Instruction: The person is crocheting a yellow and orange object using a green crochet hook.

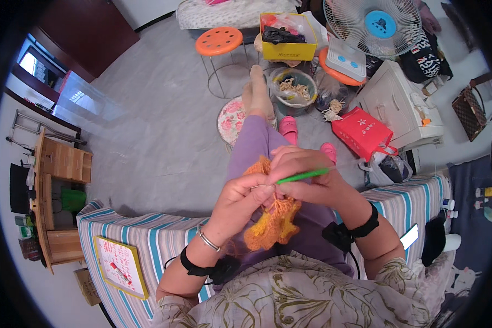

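Over my lap, my left hand point(239, 195) pinches the top edge of an orange and yellow crochet piece point(273, 223), which hangs down between both hands. My right hand point(309, 188) grips a crochet hook point(303, 176) with a green handle. Its thin tip points left toward my left fingertips, where the stitches are; fingers partly hide the exact spot. Loose orange yarn point(235, 247) trails beside my left wrist. Both hands are close together, nearly touching.
My feet rest on a floral round stool point(232, 117). Ahead stand an orange stool point(218, 41), a yellow box point(290, 50), a bucket point(296, 106) with yarn, and a fan point(361, 27). A red bag point(361, 131) is to the right. A framed whiteboard point(136, 268) lies on the striped seat.
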A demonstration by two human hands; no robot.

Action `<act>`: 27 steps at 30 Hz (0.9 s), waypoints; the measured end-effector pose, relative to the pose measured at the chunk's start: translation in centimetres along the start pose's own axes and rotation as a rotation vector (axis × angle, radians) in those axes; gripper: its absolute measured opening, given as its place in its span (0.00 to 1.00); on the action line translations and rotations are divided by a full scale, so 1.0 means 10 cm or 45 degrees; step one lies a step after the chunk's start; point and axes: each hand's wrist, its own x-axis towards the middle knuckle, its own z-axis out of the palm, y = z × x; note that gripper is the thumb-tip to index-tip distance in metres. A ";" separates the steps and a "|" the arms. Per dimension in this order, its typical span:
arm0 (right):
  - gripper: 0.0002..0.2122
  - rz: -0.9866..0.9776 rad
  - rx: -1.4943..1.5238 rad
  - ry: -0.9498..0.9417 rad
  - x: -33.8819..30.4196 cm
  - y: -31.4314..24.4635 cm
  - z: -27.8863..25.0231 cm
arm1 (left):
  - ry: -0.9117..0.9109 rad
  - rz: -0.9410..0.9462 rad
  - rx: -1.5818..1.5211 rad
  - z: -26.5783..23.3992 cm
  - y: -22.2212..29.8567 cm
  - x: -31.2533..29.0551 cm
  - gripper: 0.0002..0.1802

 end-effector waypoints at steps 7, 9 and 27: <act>0.10 -0.254 -0.695 0.324 -0.26 -0.36 0.18 | 0.107 0.035 -0.393 0.27 -0.02 -0.02 0.04; 0.09 -0.247 -0.740 0.378 -0.33 -0.43 0.26 | 0.118 0.028 -0.449 0.37 0.00 -0.07 0.04; 0.09 -0.174 -0.746 0.183 -0.53 -0.97 0.38 | 0.034 0.310 -0.025 0.53 0.39 -0.63 0.08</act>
